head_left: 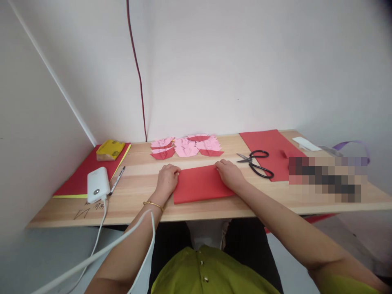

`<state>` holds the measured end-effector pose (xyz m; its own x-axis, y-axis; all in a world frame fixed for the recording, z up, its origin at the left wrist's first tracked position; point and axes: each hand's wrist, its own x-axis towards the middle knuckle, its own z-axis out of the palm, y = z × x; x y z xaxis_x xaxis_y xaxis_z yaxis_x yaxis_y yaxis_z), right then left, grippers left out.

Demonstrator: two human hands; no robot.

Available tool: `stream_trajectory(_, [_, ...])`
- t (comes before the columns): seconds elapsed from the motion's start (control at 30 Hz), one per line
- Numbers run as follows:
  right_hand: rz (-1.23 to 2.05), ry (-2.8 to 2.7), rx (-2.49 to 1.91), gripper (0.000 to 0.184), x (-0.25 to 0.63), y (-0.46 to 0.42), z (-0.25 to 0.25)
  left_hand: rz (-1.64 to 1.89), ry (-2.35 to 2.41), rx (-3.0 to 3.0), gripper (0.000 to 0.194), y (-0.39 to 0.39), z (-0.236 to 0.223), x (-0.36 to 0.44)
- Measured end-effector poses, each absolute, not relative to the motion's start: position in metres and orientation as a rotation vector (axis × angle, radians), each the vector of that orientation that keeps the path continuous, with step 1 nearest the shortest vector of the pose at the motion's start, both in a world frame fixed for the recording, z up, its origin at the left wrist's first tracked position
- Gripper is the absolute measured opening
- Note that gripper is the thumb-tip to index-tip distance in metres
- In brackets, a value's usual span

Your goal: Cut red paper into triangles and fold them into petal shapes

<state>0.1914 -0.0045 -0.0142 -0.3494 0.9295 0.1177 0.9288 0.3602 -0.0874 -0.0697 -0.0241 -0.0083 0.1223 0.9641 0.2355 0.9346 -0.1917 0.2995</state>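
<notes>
A folded sheet of red paper [200, 185] lies on the wooden table in front of me, its fold along the near edge. My left hand [168, 179] is closed at its left edge, fingers curled at the upper left corner. At the upper right corner, my right hand [230, 175] pinches the paper and covers part of that side. Fingertips under the sheet are hidden. Black-handled scissors [255, 162] lie spread just right of my right hand. Behind the sheet sit several folded pink and red paper pieces [186, 147].
At left, a white power bank [98, 184] with a cable stands by a pen [117, 180] and a yellow packet [110, 150] on red and yellow sheets. More red paper [269, 151] covers the back right, near a white strip [306, 143]. A blurred patch hides the right side.
</notes>
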Motion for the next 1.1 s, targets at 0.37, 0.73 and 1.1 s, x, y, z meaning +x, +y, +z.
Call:
stream_trajectory(0.37, [-0.191, -2.674, -1.706, 0.04, 0.179, -0.024, 0.017, 0.183, 1.579, 2.715, 0.025, -0.028, 0.006, -0.064])
stream_trajectory(0.73, [-0.225, -2.571, -1.66, 0.05, 0.192, -0.044, -0.002, -0.005, 1.541, 2.731, 0.101, -0.047, 0.013, -0.064])
stream_trajectory(1.1, [-0.137, -2.573, -1.636, 0.045, 0.204, -0.04, -0.003, -0.146, 1.546, 2.645, 0.107, -0.039, 0.024, -0.054])
